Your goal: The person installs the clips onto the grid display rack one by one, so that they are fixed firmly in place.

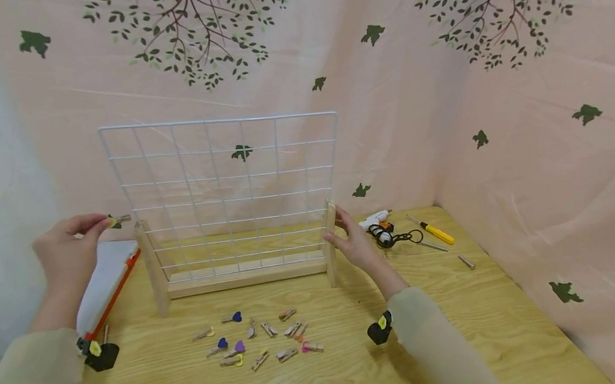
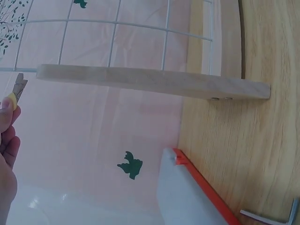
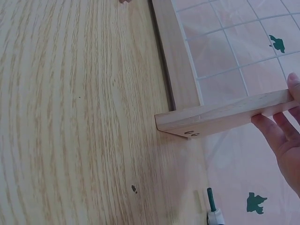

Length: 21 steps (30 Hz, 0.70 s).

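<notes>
Left hand (image 1: 65, 255): thumb and fingers pinch one small natural-wood clothespin with a yellow ornament (image 1: 121, 219), up in the air by the left edge of the white rectangular wire grid (image 1: 217, 120), close to the post top. Ornament mostly under the fingertips, shape unclear; can't tell if the tip touches wire. Right hand (image 1: 358, 247) grips the pale squared wooden right post (image 1: 331, 261), thumb one side, fingers the other. Grid upright between posts, low wooden rail (image 1: 249, 279) joining them. Post foot has two fastener spots on its outer face.
</notes>
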Available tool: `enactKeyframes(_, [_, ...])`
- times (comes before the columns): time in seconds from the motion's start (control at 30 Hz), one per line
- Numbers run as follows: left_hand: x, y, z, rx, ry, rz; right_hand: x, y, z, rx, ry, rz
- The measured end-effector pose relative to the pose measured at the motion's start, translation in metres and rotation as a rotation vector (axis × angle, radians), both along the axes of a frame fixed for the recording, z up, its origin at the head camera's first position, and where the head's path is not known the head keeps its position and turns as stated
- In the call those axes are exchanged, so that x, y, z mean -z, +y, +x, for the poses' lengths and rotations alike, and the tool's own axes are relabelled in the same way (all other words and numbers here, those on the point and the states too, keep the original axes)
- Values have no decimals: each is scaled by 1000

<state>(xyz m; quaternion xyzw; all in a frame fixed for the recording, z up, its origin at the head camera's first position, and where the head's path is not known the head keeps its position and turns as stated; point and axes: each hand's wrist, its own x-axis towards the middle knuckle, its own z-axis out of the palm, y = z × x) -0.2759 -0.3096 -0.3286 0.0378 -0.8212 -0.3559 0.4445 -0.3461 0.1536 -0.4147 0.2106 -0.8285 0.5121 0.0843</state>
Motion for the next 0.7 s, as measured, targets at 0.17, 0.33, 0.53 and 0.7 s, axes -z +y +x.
enactKeyframes(0.17, [0,6,-7,-2,10,-1,-2,0,1,2,-7,11])
enactKeyframes(0.33, [1,9,-11,-4,8,-24,-21,-4,18,-1,-22,24])
enactKeyframes(0.53, [2,9,-12,-4,5,-46,-28,-6,24,5,-26,30])
enactKeyframes(0.7, [4,11,-12,21,22,-53,-26,-6,23,7,-19,42])
